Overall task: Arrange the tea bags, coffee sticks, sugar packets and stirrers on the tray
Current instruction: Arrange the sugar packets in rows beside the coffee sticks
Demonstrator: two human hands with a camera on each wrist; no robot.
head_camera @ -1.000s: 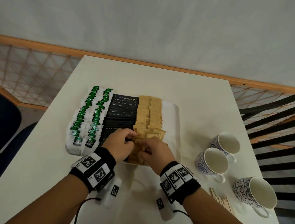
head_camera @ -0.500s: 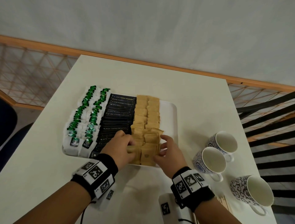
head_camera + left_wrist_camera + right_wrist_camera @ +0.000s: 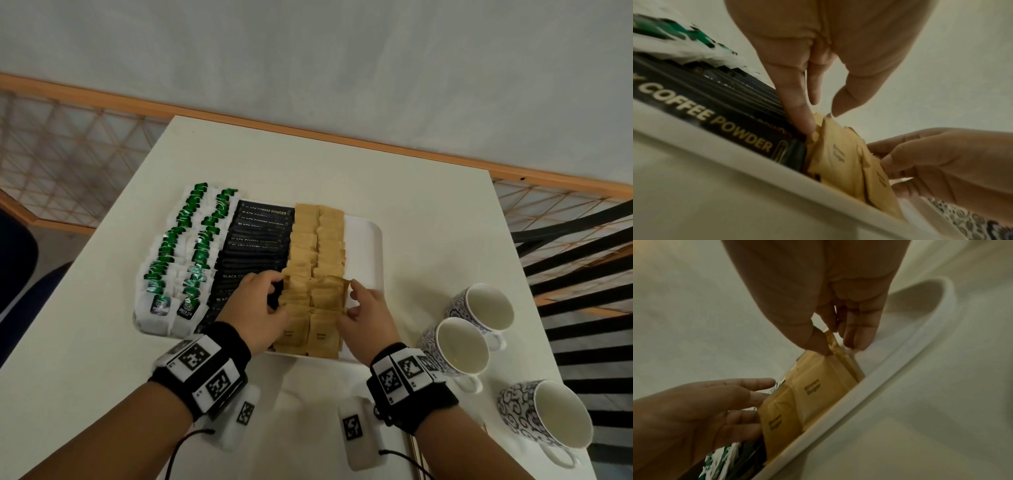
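left hand (image 3: 258,306): fingers straight, pressing sugar packets (image 3: 310,310)
right hand (image 3: 364,317): thumb and finger pinching a packet edge
tray (image 3: 364,253): sitting on counter (image 3: 411,212)

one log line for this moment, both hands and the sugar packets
step: squaring sugar packets on tray | left hand: fingers touch left edge | right hand: pinches right edge | stirrers: not placed

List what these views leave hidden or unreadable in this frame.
- Stirrers: no view shows them clearly; the right forearm covers the table beside the cups.
- Near coffee sticks: head view, under the left hand.
- Tea bag label: too small.
- Tea bags: blurred in both wrist views.
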